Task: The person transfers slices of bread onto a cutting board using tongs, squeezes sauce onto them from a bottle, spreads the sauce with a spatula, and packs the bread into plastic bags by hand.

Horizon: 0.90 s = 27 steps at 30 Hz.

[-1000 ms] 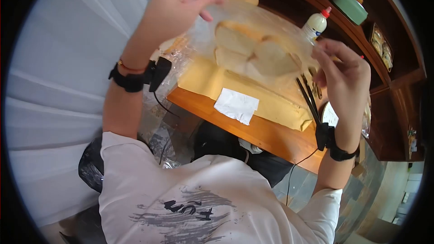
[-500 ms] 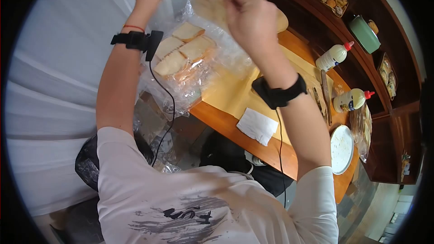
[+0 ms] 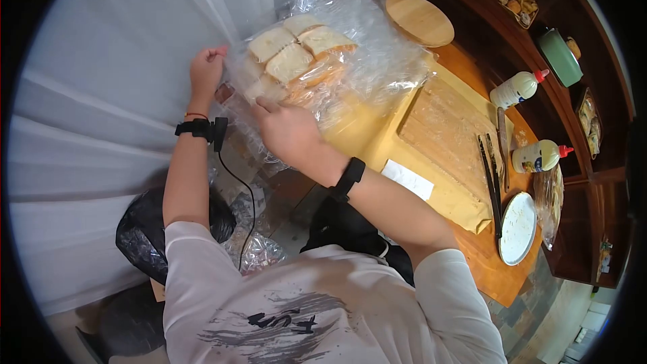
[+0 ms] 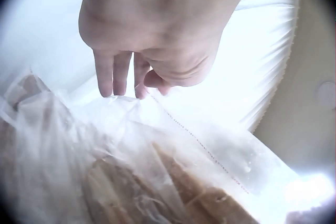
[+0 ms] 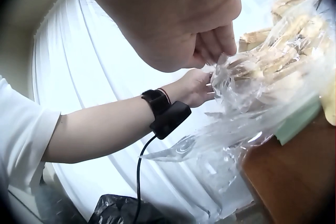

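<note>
Slices of white bread (image 3: 290, 62) lie stacked in clear plastic film (image 3: 377, 47) at the left end of the table. At the film's left edge, my left hand (image 3: 206, 77) pinches it between thumb and fingers; the left wrist view shows this edge and a dotted red line running across the film (image 4: 184, 129). My right hand (image 3: 290, 131) reaches across to the near side of the bread and grips the film there. Bunched film hangs below its fingertips in the right wrist view, where my left hand (image 5: 197, 87) shows just beyond.
A wooden board (image 3: 445, 138) lies on yellow paper (image 3: 364, 121), with black tongs (image 3: 493, 182) on its right. Two squeeze bottles, one a white bottle (image 3: 515, 91), and a white plate (image 3: 517, 229) stand farther right. A round wooden board (image 3: 420, 20) is behind; a white curtain (image 3: 101, 94) hangs at left.
The film with bread slices was held up over the board, then carried left and lowered onto the bread stack. Both hands moved left with it, and the board came into view.
</note>
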Each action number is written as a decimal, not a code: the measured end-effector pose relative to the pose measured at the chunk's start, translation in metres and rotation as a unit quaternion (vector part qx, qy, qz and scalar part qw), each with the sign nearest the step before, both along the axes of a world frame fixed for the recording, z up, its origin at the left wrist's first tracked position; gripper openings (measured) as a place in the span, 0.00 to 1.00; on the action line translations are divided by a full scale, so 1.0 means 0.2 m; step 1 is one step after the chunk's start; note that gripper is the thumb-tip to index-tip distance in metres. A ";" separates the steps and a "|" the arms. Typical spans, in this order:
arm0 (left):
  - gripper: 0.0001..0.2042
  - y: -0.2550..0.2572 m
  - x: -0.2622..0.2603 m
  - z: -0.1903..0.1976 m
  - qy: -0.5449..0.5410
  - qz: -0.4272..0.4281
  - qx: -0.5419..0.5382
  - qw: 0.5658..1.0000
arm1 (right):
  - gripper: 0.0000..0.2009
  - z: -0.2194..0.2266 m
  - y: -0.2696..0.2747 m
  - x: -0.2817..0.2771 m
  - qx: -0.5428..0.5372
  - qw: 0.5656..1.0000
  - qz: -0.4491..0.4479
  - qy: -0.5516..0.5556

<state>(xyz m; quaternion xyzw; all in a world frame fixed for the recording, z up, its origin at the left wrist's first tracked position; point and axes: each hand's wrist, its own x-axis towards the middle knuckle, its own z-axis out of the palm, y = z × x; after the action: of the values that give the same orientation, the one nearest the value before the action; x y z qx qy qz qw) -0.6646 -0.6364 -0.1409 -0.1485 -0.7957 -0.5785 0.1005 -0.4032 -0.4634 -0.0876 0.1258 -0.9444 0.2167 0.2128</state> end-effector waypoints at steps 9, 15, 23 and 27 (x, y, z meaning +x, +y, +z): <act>0.09 -0.03 0.14 0.06 -0.028 0.040 -0.024 0.999 | 0.13 0.06 -0.06 0.07 -0.006 0.994 0.111 -0.014; 0.09 -0.09 0.09 0.00 -0.081 0.010 0.014 0.997 | 0.10 0.23 0.09 0.04 -0.049 0.998 0.019 -0.032; 0.28 0.02 0.27 0.26 -0.282 0.081 -0.132 0.947 | 0.28 0.00 0.41 -0.16 -0.027 0.986 -0.162 -0.015; 0.37 0.07 0.37 0.26 -0.151 0.121 -0.205 0.959 | 0.29 0.01 0.44 -0.14 -0.040 0.987 -0.157 -0.014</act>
<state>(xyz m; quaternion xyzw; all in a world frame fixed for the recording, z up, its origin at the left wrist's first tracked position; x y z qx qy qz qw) -0.5902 -0.6222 -0.0884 0.0206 -0.9151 -0.4024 0.0157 -0.4321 -0.3749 -0.0854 -0.0359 -0.9460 0.2195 0.2357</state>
